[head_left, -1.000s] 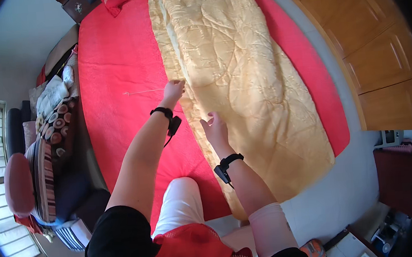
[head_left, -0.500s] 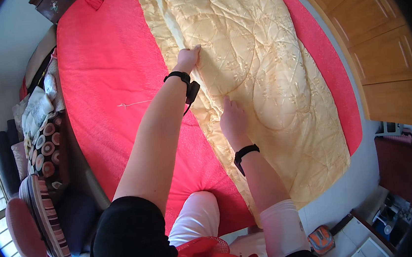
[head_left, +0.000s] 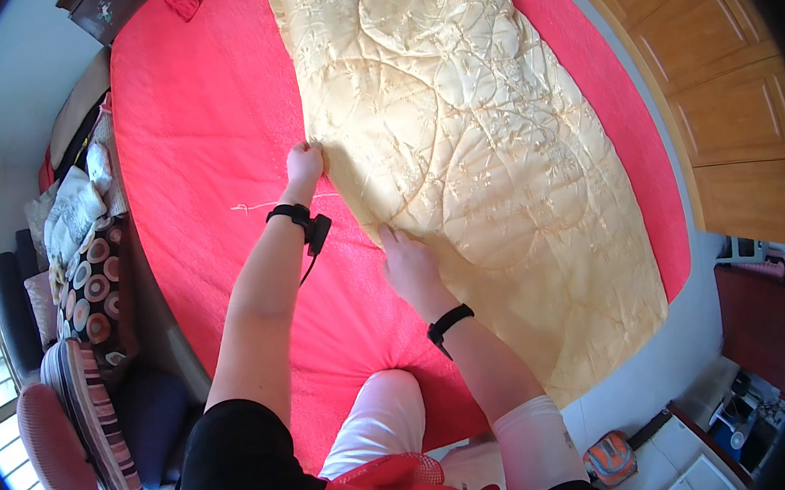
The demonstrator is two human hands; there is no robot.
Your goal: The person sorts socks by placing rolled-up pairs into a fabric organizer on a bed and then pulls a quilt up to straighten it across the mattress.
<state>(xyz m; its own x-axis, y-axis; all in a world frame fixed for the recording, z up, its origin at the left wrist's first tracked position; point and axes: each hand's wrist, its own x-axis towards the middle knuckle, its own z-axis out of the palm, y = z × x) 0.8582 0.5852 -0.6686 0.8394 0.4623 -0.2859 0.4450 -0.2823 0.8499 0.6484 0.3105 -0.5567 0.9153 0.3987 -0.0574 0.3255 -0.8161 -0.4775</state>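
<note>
A shiny gold quilt (head_left: pixel 499 169) with stitched swirls and small raised patterns lies folded lengthwise on the red bed cover (head_left: pixel 203 140). My left hand (head_left: pixel 305 163) is closed on the quilt's left edge, around mid-length. Nearer to me along the same edge, my right hand (head_left: pixel 409 260) grips the fabric with its fingers over the fold; its thumb is partly hidden. A thin pale string (head_left: pixel 266 204) lies on the red cover, running towards the quilt's edge. Both wrists wear black bands, the left one with a small black box.
My white-clad knee (head_left: pixel 380 411) rests against the bed's near edge. At the left stand piled cushions (head_left: pixel 91 302) and a striped cushion (head_left: pixel 97 420) beside a window. Wooden cabinets (head_left: pixel 730 118) line the right side. An orange and grey bag (head_left: pixel 609 456) lies at the lower right.
Both hands have moved left and drawn the upper layer's edge over the gold border, which shows less now. The pale strip along the quilt is covered.
</note>
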